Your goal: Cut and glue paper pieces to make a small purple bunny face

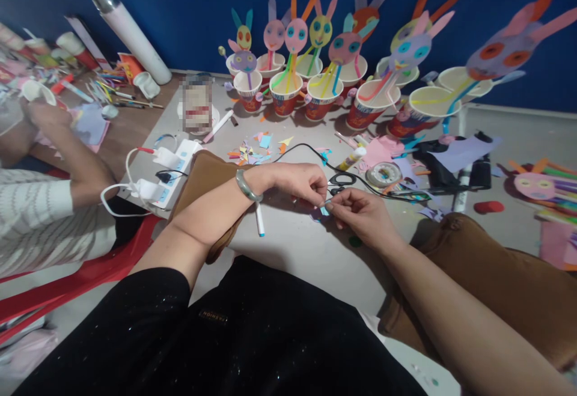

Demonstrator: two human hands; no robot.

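My left hand (306,183), with a bangle at the wrist, is closed in a pinch above the grey table. Close against it, my right hand (363,216) pinches too, thumb and forefinger together. A small light blue paper piece (324,210) shows at the meeting fingertips; its far end is hidden by them. Just behind the hands lie black-handled scissors (342,178). Below my left wrist a white marker with a blue tip (260,220) rests on the table.
Paper cups (285,95) holding paper rabbit figures (346,48) line the blue wall. Paper scraps (252,149), a tape roll (384,174) and a black cable are nearby. A white power strip (180,170) and brown cushions (491,282) flank my arms. Another person's arm (85,143) is at left.
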